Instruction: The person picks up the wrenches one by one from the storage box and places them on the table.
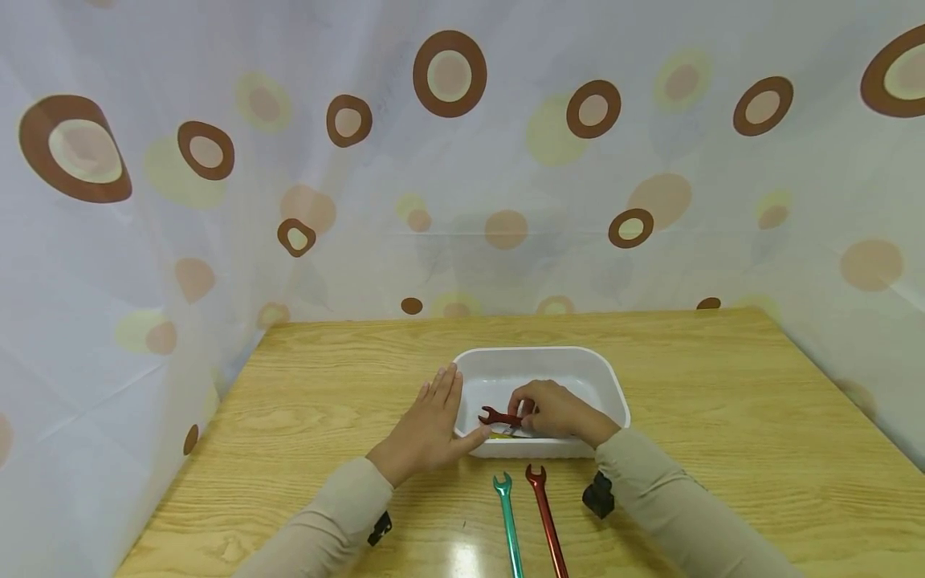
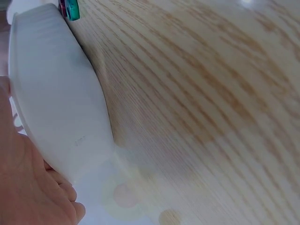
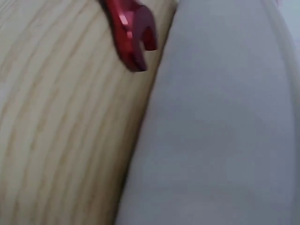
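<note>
A white plastic tub [image 1: 549, 448] stands on the wooden table. My left hand [image 1: 426, 425] rests against its left side with fingers straight and the thumb at the front rim; the left wrist view shows that palm [image 2: 23, 183] along the tub's outer wall [image 2: 61, 93]. Reaching inside the tub, my right hand [image 1: 560, 408] pinches a short red open-end wrench [image 1: 499, 416] with its jaw end pointing left. Beneath that wrench a yellow piece [image 1: 500, 436] shows, mostly hidden. The right wrist view does not show the right hand, only the tub's wall [image 3: 220, 117].
In front of the tub, a long green wrench [image 1: 509, 522] and a long red wrench [image 1: 549, 522] lie side by side on the table [image 1: 325, 385], open ends toward the tub. A patterned curtain [image 1: 462, 177] hangs behind and at both sides.
</note>
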A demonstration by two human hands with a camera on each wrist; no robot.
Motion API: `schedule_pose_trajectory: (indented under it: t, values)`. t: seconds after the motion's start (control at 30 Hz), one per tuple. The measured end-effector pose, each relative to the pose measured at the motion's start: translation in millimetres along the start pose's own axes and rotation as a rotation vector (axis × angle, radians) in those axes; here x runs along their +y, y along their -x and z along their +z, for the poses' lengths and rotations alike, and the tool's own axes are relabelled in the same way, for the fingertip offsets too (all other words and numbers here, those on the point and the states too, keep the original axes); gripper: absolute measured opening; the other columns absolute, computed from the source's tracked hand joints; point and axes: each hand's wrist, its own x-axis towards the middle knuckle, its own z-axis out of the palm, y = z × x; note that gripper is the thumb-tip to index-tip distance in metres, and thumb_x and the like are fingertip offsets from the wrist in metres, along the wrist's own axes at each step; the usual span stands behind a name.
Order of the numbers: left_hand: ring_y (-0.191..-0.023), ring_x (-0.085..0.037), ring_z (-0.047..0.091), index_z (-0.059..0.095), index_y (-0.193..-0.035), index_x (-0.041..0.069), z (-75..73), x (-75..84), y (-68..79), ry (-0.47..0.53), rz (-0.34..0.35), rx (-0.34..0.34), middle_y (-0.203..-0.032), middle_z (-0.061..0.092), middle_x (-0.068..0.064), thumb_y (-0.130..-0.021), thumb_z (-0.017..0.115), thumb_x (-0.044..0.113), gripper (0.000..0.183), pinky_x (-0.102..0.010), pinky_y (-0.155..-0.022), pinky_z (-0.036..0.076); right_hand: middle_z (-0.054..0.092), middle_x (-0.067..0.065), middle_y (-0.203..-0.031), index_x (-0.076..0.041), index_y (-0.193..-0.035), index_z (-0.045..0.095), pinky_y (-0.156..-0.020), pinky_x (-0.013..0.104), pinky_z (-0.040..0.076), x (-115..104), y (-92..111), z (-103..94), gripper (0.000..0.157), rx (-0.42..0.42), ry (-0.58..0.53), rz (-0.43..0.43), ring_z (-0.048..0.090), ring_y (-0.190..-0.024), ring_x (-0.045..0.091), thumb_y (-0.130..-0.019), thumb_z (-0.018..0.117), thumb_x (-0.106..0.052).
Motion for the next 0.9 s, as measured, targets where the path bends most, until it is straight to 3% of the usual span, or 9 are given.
schedule_pose_trajectory:
  t: [0.27,0.47,0.7,0.9]
  values:
    - [-0.147,-0.032,0.007,0.015,-0.151,-0.006,-0.9,1.6,0.2,0.023,0.000,0.004,-0.159,0.006,-0.017,-0.093,0.036,0.067,0.095,-0.047,-0.117,0.014,0.065,0.004,-0.078,-0.008,-0.093,0.068,-0.057,0.025,0.047,-8.3,-2.3,-12.4,0.018,0.040,-0.024,-0.027,0.057,-0.066,0.011,-0.083,0.064,0.006]
    - [-0.147,-0.032,0.007,0.015,-0.151,-0.005,-0.6,1.6,0.2,0.013,-0.005,-0.002,-0.159,0.007,-0.018,-0.093,0.035,0.068,0.095,-0.047,-0.117,0.014,0.066,0.003,-0.085,-0.009,-0.100,0.068,-0.061,0.027,0.049,-19.8,0.7,-27.4,0.017,0.127,-0.022,-0.009,0.061,-0.072,0.014,-0.088,0.064,0.002]
    - [-0.146,-0.032,0.007,0.014,-0.151,-0.005,0.6,0.7,-0.6,0.007,-0.004,-0.003,-0.159,0.006,-0.018,-0.093,0.035,0.068,0.096,-0.047,-0.117,0.015,0.066,0.007,-0.090,-0.004,-0.106,0.066,-0.066,0.034,0.052,-35.1,12.6,-51.5,0.016,0.273,-0.033,0.009,0.063,-0.078,0.020,-0.090,0.063,-0.002]
    - [-0.146,-0.033,0.008,0.016,-0.150,-0.006,0.4,0.7,-0.3,-0.001,0.000,0.007,-0.159,0.008,-0.019,-0.093,0.036,0.067,0.095,-0.047,-0.117,0.016,0.066,0.009,-0.094,-0.001,-0.108,0.066,-0.068,0.034,0.052,-38.1,30.5,-67.4,0.019,0.317,-0.072,0.022,0.063,-0.079,0.019,-0.090,0.065,-0.003]
